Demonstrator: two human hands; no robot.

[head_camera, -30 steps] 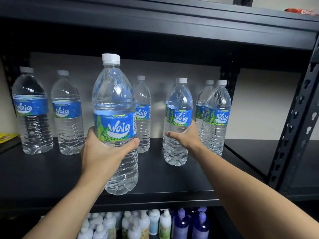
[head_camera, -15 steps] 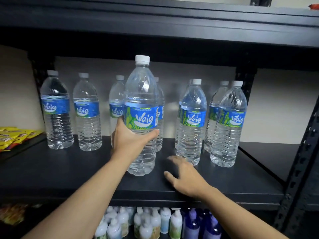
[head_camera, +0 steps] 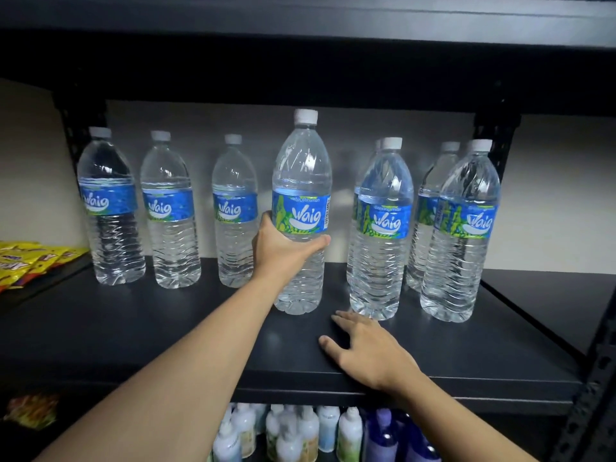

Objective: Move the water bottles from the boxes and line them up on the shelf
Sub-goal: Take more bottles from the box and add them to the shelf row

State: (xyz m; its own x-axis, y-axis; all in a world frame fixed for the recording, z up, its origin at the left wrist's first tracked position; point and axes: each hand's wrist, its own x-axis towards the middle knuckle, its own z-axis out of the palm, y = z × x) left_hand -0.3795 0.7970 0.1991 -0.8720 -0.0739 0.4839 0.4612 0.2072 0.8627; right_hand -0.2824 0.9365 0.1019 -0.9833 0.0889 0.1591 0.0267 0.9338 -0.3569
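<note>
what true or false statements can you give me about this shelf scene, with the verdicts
1. The left hand grips the held bottle near the bottom of its label. True.
2. The right hand holds a second bottle. False: it lies open on the shelf and holds nothing.
3. The held bottle lies on its side. False: it is upright, cap on top.
4. Yellow packets lie to the left of the water bottles. True.
5. The level below the shelf is bare. False: small bottles stand there.
</note>
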